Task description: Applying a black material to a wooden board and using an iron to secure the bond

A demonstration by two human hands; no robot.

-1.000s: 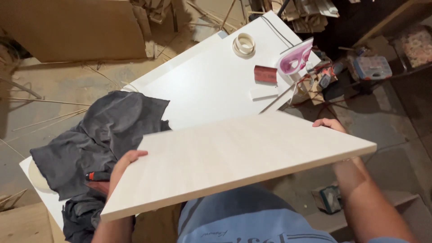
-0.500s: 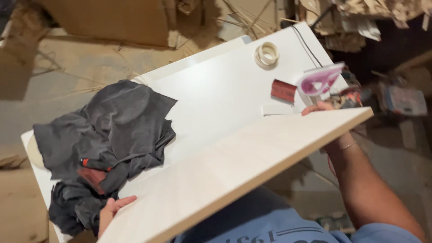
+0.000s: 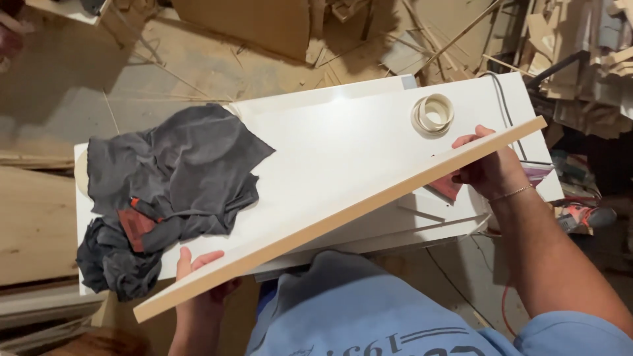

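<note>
Board — long pale wooden panel [image 3: 343, 221] turned on edge, held slanting above white worktable [image 3: 343, 138] | left hand [image 3: 201, 280] grasps its lower end | right hand [image 3: 489, 168] clasps its upper end | crumpled dark grey cloth [image 3: 165, 191] lies on table's left | roll of pale tape [image 3: 433, 113] — near right hand.

You're over a white worktable [image 3: 343, 142] on a dusty concrete floor [image 3: 86, 99]. Sawdust and thin wood strips [image 3: 455, 33] are scattered across the floor beyond it. There's a large brown board [image 3: 250, 23] at top centre, an offcut pile [image 3: 587, 59] at top right and stacked boards [image 3: 33, 224] on your left. Lighting is warm and dim.
</note>
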